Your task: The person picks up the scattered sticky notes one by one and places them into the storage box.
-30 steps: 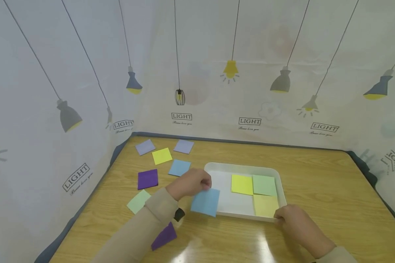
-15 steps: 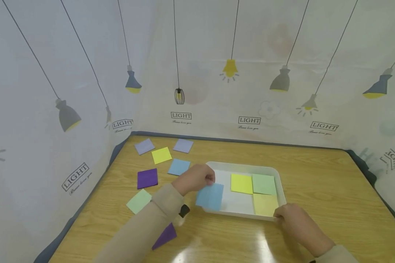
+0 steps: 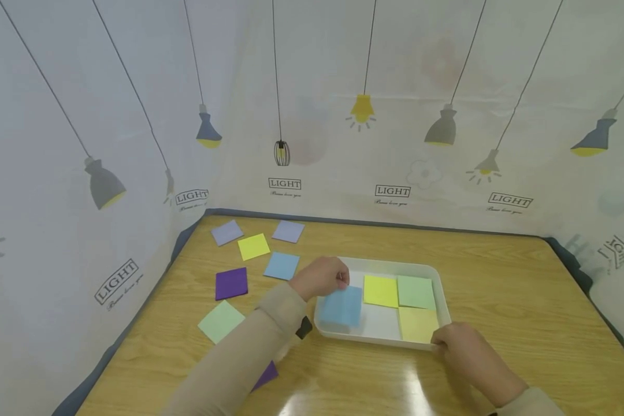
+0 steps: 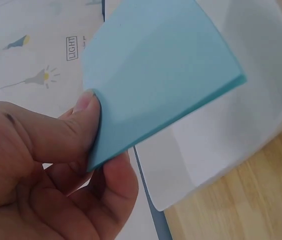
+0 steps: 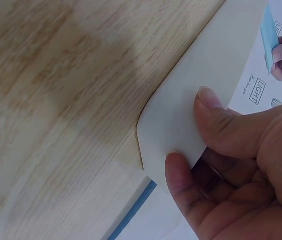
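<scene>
Between thumb and fingers my left hand pinches a blue sticky-note pad by its edge. The pad hangs over the left part of a white tray; its thin side shows in the left wrist view, where the blue pad is tilted above the tray floor. My right hand grips the tray's near right corner, thumb and fingers on the white wall in the right wrist view. Inside the tray lie a bright yellow pad, a light green pad and a pale yellow pad.
Left of the tray, several pads lie spread on the wooden table: a blue pad, a yellow pad, two lilac pads, a purple pad and a green pad. My left sleeve partly covers another purple pad.
My left hand has carried the blue pad right and slightly away from me, from the tray's near left edge to over its left part. The right hand stays at the tray corner.
</scene>
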Available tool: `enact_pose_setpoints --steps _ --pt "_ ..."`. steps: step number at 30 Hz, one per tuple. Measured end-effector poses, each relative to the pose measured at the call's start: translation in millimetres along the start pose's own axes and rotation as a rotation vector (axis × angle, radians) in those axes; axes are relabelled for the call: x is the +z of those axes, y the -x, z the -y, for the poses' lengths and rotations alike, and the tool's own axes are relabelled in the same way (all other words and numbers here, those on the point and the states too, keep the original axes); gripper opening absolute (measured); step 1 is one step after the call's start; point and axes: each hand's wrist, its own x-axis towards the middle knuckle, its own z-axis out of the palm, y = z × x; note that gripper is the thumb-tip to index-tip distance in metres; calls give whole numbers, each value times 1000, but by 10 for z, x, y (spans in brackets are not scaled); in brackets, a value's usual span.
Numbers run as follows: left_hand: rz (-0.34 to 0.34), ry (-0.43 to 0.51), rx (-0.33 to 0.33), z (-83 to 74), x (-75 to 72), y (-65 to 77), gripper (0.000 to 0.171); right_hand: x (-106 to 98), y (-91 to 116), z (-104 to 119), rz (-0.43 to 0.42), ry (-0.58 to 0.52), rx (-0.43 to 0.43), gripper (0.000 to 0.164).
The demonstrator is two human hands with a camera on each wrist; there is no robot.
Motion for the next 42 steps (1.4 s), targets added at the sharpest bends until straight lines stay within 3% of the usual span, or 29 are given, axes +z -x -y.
enact_pose_setpoints --steps 22,31,42 --pt "73 -50 35 -217 264 -345 8 14 4 -14 -10 12 -14 23" --pt "129 62 -30 -319 309 -416 8 4 17 -9 -21 18 -22 22" --pt "156 73 -70 -409 416 -484 8 -3 17 -13 -21 19 -43 21"
